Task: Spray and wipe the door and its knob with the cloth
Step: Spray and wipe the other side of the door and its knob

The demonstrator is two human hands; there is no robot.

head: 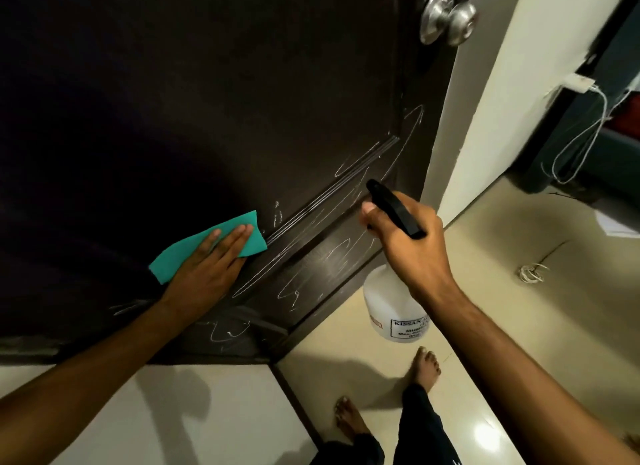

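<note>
Left hand (207, 267): fingers straight, flat on the teal cloth (194, 248), pressing it against the dark door (207, 101) near its lower right panel corner.
Right hand (408, 243): curled around the black head of the spray bottle (391, 305), nozzle facing the door's lower right edge.
Knob (450, 17): silver, by the door's right edge, well above both hands.
Room: pale floor (519, 326) lies open right of the door.
</note>
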